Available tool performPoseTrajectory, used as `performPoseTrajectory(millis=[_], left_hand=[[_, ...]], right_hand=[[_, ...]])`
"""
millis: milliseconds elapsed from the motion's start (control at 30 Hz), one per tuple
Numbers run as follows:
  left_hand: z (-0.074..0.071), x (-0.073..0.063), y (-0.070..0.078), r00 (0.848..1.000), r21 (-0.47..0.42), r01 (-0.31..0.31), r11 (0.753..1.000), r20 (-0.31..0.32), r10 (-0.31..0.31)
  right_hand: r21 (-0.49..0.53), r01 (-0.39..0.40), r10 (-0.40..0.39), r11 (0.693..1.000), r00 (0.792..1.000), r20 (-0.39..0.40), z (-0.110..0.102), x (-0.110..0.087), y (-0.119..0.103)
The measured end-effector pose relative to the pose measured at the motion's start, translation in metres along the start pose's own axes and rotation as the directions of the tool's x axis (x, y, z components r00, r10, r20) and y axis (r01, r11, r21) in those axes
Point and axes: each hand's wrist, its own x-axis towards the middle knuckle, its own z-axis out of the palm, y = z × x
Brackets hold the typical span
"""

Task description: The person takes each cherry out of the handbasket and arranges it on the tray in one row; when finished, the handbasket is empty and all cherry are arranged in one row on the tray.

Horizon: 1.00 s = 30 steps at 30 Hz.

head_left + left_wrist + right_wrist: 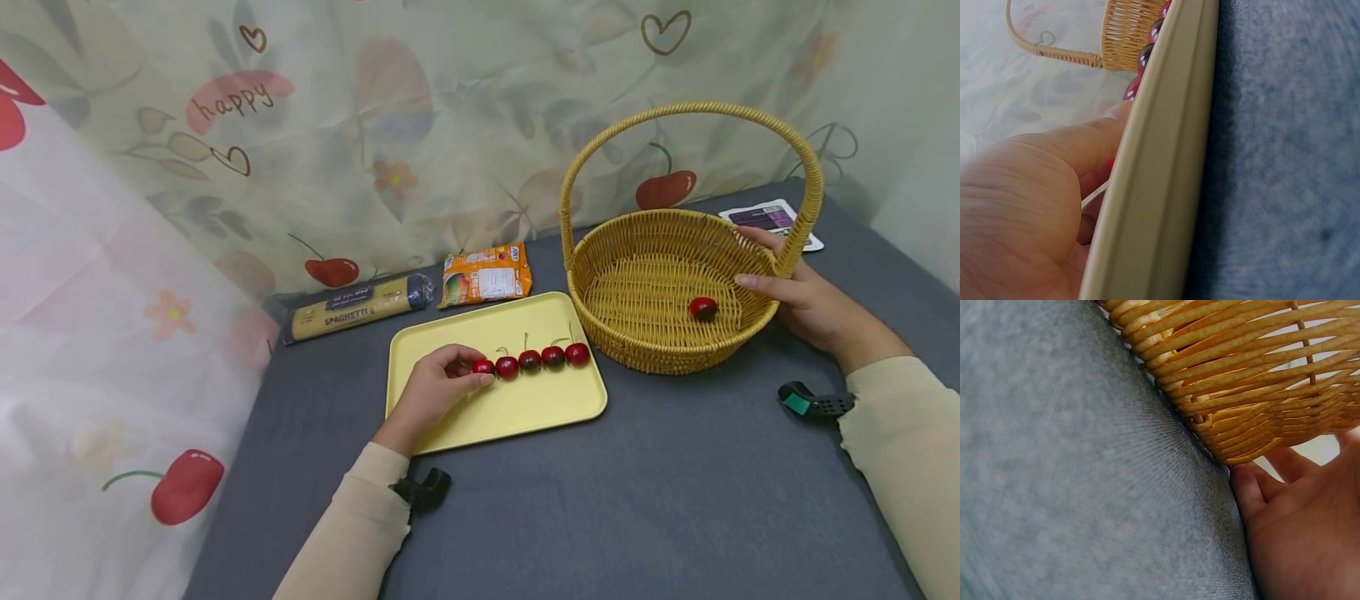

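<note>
My left hand (438,385) is over the yellow tray (450,429), its thumb and fingers pinching a red cherry (483,367) at the left end of a row. Several more dark red cherries (530,360), stems upward, run from it toward the tray's right edge. My right hand (813,304) grips the right side of the wicker basket (667,358), thumb over the rim near the foot of the handle. Inside the basket lies a single cherry (702,309). In the left wrist view the tray's side wall (1154,156) covers part of the fingers.
A spaghetti pack (356,310) and an orange packet (485,275) lie behind the tray, before a printed curtain (465,125). A white and purple card-like item (772,218) sits behind the basket. Grey cloth (600,508) covers the table.
</note>
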Motion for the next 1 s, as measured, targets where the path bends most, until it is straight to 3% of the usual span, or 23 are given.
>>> performPoseTrajectory(millis=[367, 567, 833, 1000], left_hand=[[0.001, 0.000, 0.002, 1.000, -0.028, 0.009, 1.000, 0.010, -0.009], [0.000, 0.000, 0.005, 0.999, -0.058, 0.028, 0.998, -0.039, -0.030], [-0.003, 0.002, 0.004, 0.996, -0.135, -0.022, 0.991, -0.087, 0.011], [-0.006, 0.002, 0.010, 0.993, -0.230, -0.038, 0.972, -0.121, 0.010]], right_hand=[[0.024, 0.018, -0.018, 1.000, 1.000, 0.013, -0.002, -0.002, 0.000], [0.040, 0.032, -0.033, 0.999, 0.999, 0.019, -0.002, -0.002, -0.001], [-0.009, 0.012, -0.012, 1.000, 1.000, -0.006, 0.002, -0.002, -0.003], [0.004, 0.020, -0.020, 1.000, 1.000, -0.002, 0.003, -0.001, -0.003]])
